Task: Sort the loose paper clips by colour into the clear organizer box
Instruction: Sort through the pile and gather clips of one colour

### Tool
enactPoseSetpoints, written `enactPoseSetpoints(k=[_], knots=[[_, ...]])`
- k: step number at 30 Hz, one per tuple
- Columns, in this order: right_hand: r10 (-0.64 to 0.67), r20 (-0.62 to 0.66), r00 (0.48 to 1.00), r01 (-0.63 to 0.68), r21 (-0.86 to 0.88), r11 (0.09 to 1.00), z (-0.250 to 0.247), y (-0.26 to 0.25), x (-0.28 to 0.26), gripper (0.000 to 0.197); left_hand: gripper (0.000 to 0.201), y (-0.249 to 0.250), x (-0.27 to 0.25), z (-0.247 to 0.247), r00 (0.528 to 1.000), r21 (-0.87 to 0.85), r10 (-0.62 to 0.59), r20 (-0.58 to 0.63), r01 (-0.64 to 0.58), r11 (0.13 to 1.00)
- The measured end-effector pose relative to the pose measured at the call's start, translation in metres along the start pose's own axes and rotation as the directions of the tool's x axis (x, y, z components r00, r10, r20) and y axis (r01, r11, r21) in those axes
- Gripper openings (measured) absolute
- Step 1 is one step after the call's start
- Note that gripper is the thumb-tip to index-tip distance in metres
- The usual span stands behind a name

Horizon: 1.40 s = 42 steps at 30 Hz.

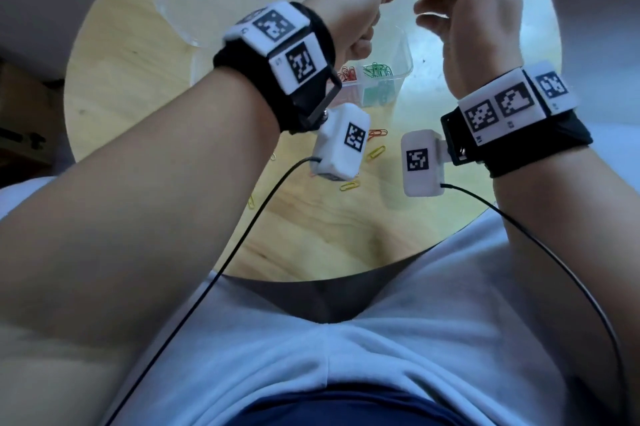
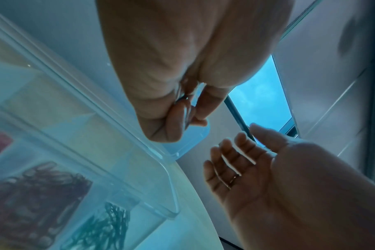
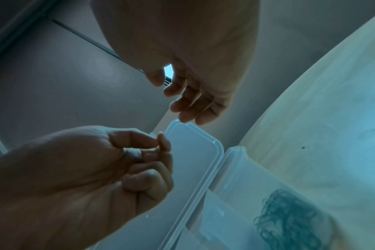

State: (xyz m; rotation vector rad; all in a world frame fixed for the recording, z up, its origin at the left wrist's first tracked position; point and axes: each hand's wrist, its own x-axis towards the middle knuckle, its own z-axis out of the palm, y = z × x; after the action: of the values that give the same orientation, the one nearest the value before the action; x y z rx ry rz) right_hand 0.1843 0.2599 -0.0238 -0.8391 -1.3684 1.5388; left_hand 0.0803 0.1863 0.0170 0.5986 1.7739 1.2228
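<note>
Organizer box (image 1: 403, 54) of clear plastic stands open on the round wooden surface (image 1: 121, 79), its lid laid back, with red clips (image 1: 347, 73) and green clips (image 1: 377, 70) in adjoining compartments. Above it, the left hand (image 1: 349, 6) is curled, pinching something thin I cannot identify; the right hand (image 1: 485, 6) hangs loosely open, holding nothing. Yellow clips (image 1: 375, 153) lie loose nearer the person. From that height, a released clip could bounce into the wrong compartment.
</note>
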Motion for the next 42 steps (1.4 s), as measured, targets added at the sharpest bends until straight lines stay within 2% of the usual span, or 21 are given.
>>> enactPoseSetpoints(k=[4,8,10,11,13,15,16,18,20,22,24,25,27,32,36,39,42], knots=[[-0.017,-0.032,0.999,0.019,0.061,0.998,-0.005,-0.001,0.002,0.017,0.016,0.004,0.005,0.012,0.998,0.018,-0.057,-0.008,0.057,0.998],[-0.029,-0.019,0.999,0.031,0.080,0.996,-0.007,0.002,0.005,0.016,0.054,-0.007,0.014,0.016,0.992,0.096,-0.116,0.054,0.110,0.989],[-0.036,-0.019,0.999,0.037,0.061,0.997,-0.008,0.001,0.006,0.016,0.061,-0.009,0.011,0.014,0.996,0.131,-0.081,0.036,0.076,0.988],[-0.039,-0.017,0.999,0.040,0.043,0.998,-0.007,0.000,0.006,0.016,0.058,-0.008,0.008,0.011,0.999,0.159,-0.038,0.013,0.035,0.987],[-0.023,0.016,1.000,0.023,-0.020,1.000,-0.006,-0.003,0.004,0.021,0.038,-0.007,-0.002,0.005,0.996,0.227,0.089,-0.020,-0.082,0.970],[0.050,0.114,0.992,-0.032,-0.154,0.988,-0.006,-0.009,0.001,0.029,0.017,-0.006,-0.015,-0.002,0.980,0.283,0.198,-0.003,-0.189,0.940],[0.093,0.182,0.979,-0.045,-0.254,0.966,-0.006,-0.012,-0.002,0.032,0.013,-0.007,-0.020,-0.007,0.975,0.304,0.221,0.012,-0.214,0.928],[0.197,0.344,0.918,0.011,-0.520,0.854,-0.005,-0.017,-0.012,0.030,0.013,-0.014,-0.029,-0.016,0.975,0.355,0.220,0.036,-0.218,0.909],[0.386,0.463,0.798,0.125,-0.753,0.646,-0.003,-0.015,-0.024,0.028,0.015,-0.029,-0.035,-0.025,0.981,0.458,0.185,0.058,-0.191,0.868],[0.547,0.473,0.690,0.230,-0.861,0.454,0.002,-0.004,-0.035,0.020,0.013,-0.048,-0.038,-0.031,0.988,0.600,0.117,0.096,-0.151,0.785],[0.620,0.440,0.650,0.300,-0.898,0.323,0.008,0.010,-0.042,0.007,0.005,-0.068,-0.040,-0.037,0.991,0.719,0.055,0.118,-0.124,0.684],[0.627,0.435,0.647,0.330,-0.900,0.284,0.010,0.015,-0.045,0.006,0.004,-0.076,-0.040,-0.040,0.992,0.766,0.045,0.117,-0.119,0.632],[0.615,0.434,0.658,0.374,-0.898,0.233,0.013,0.022,-0.047,0.017,0.010,-0.090,-0.040,-0.041,0.992,0.805,0.030,0.122,-0.117,0.582],[0.603,0.416,0.681,0.386,-0.903,0.188,0.016,0.024,-0.048,0.019,0.015,-0.105,-0.036,-0.040,0.983,0.863,0.090,0.159,-0.183,0.471],[0.592,0.372,0.715,0.335,-0.925,0.177,0.016,0.020,-0.050,0.018,0.015,-0.107,-0.034,-0.039,0.981,0.872,0.123,0.153,-0.192,0.450],[0.560,0.341,0.755,0.330,-0.936,0.124,0.019,0.023,-0.053,0.012,0.011,-0.108,-0.035,-0.038,0.979,0.895,0.142,0.148,-0.194,0.402],[0.534,0.342,0.774,0.359,-0.930,0.075,0.023,0.029,-0.055,0.022,0.016,-0.108,-0.034,-0.037,0.982,0.899,0.130,0.139,-0.181,0.399]])
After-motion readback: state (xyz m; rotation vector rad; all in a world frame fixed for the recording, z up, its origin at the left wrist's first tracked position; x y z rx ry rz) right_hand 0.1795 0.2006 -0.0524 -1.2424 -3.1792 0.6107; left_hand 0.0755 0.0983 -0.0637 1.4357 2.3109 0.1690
